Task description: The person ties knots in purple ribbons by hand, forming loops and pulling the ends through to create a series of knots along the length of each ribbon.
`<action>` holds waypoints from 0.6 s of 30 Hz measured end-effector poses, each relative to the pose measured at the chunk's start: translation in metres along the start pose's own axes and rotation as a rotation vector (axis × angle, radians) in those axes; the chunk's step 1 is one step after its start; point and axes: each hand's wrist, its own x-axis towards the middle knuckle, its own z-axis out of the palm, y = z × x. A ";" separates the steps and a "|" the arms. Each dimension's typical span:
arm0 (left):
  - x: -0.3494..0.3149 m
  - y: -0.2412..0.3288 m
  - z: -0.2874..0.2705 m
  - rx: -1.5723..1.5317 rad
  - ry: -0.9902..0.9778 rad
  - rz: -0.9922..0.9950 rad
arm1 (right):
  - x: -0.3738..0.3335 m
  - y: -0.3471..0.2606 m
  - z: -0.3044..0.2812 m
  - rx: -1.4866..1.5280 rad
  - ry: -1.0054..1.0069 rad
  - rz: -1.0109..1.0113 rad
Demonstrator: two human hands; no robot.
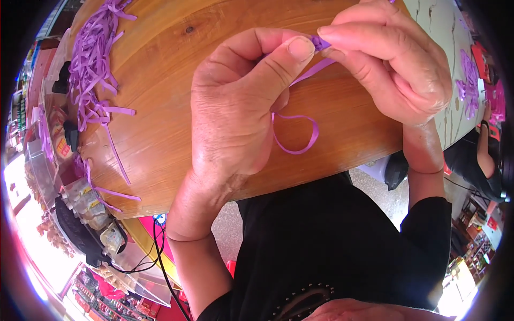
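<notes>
Both hands meet above the wooden table (pixel 160 123), near its far side. My left hand (pixel 241 85) is closed, thumb and forefinger pinching a purple ribbon (pixel 319 44) that looks knotted or folded between the two hands. My right hand (pixel 396 64) pinches the same ribbon from the other side with thumb and fingertips. Below my left hand a loose loop of this ribbon (pixel 316 136) hangs over the wood. Another stretch of it runs slantwise between the hands. The fingers partly hide the knotted part.
A heap of purple ribbon strips (pixel 96 53) lies along the table's left edge, some strands trailing toward the near edge. At the right, more purple ribbons (pixel 468 83) lie on a pale marbled surface (pixel 447 107). A person's arm (pixel 484 150) shows beyond. Black cables (pixel 158 241) hang at the lower left.
</notes>
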 end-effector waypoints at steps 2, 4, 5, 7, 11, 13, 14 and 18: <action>-0.001 0.000 0.004 0.108 0.080 0.048 | -0.007 0.006 0.000 0.030 0.001 0.016; -0.001 -0.002 0.011 0.087 0.120 0.076 | -0.014 0.010 -0.001 0.059 0.003 0.034; -0.001 -0.003 0.012 0.069 0.154 0.109 | -0.017 0.012 -0.001 0.073 0.004 0.043; 0.001 -0.006 0.002 0.114 0.170 0.122 | -0.025 0.015 -0.002 0.097 0.008 0.059; -0.001 -0.001 0.010 0.230 0.140 0.187 | -0.024 0.015 -0.002 0.132 0.027 0.076; 0.002 -0.007 0.008 0.266 0.099 0.268 | -0.022 0.013 -0.003 0.132 0.038 0.088; 0.003 -0.010 0.007 0.303 0.065 0.349 | -0.022 0.014 -0.005 0.130 0.044 0.095; 0.000 -0.013 0.002 0.492 0.089 0.507 | -0.014 0.008 0.005 0.177 0.067 0.090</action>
